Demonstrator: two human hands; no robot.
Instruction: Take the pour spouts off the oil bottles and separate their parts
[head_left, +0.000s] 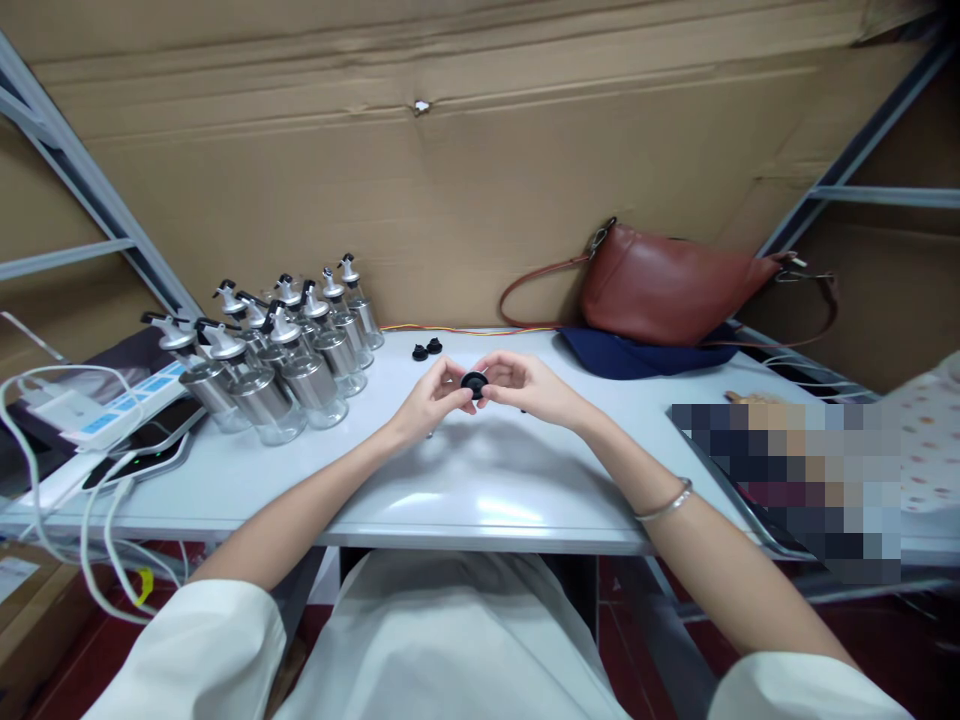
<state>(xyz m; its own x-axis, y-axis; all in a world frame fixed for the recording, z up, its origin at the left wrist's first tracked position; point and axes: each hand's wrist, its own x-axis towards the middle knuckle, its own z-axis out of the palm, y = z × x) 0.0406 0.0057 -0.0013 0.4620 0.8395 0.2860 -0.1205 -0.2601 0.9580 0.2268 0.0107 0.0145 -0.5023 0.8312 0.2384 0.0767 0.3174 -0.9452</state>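
Between my two hands, above the middle of the table, is a small round black cap (474, 384). My left hand (438, 394) pinches its left side with thumb and fingers. On its right side, the thumb and fingers of my right hand (521, 385) close on the same cap. Just beyond my left hand, two small black stoppers (427, 349) lie on the table. To the left stand several glass oil bottles (270, 400) with steel sleeves and silver pour spouts. A tiny dark bit peeks out below my right hand; its kind is unclear.
A brown leather bag (660, 285) rests on a dark blue cloth item (645, 355) at the back right. Power strip (127, 410), phone and white cables crowd the left end. A dark tray edge (720, 480) and a blurred-out area lie right. Cardboard (480, 200) walls the back.
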